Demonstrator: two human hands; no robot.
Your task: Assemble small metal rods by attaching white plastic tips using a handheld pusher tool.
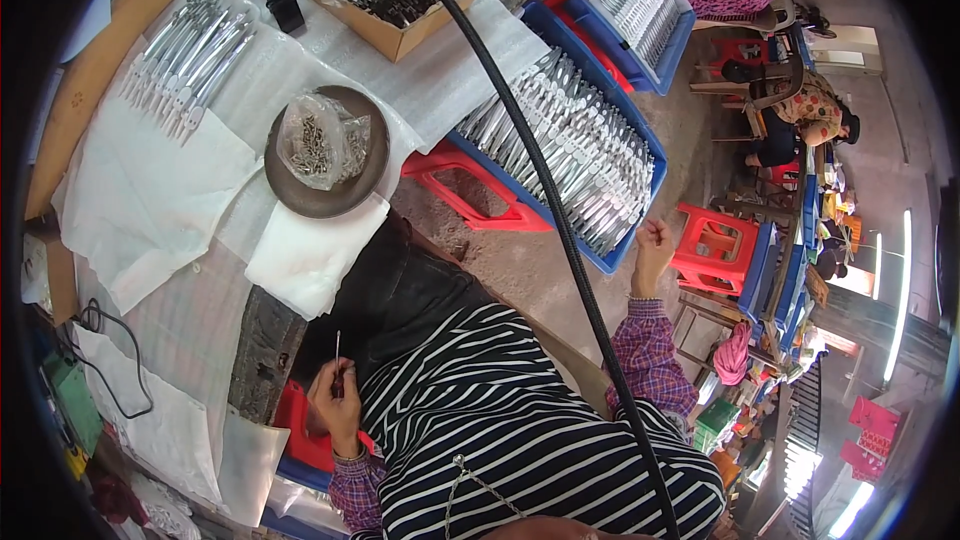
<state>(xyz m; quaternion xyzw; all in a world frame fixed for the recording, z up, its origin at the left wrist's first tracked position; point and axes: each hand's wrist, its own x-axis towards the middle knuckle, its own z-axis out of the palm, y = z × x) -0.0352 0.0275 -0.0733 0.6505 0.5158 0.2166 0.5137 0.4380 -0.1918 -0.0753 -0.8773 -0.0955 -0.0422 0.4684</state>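
Steel-grey and thin, a small metal tool [337, 350] stood upright in my left hand [335, 402], fingers [345, 380] curled tight around its lower end, low beside my striped shirt [500, 420]. My right hand [652, 245] hung loosely curled and empty, just beside the blue crate [640, 230] packed with rows of metal pieces [580, 150]. On the counter [190, 320] sat a round dish [330, 195] holding a bag of screws [320, 140].
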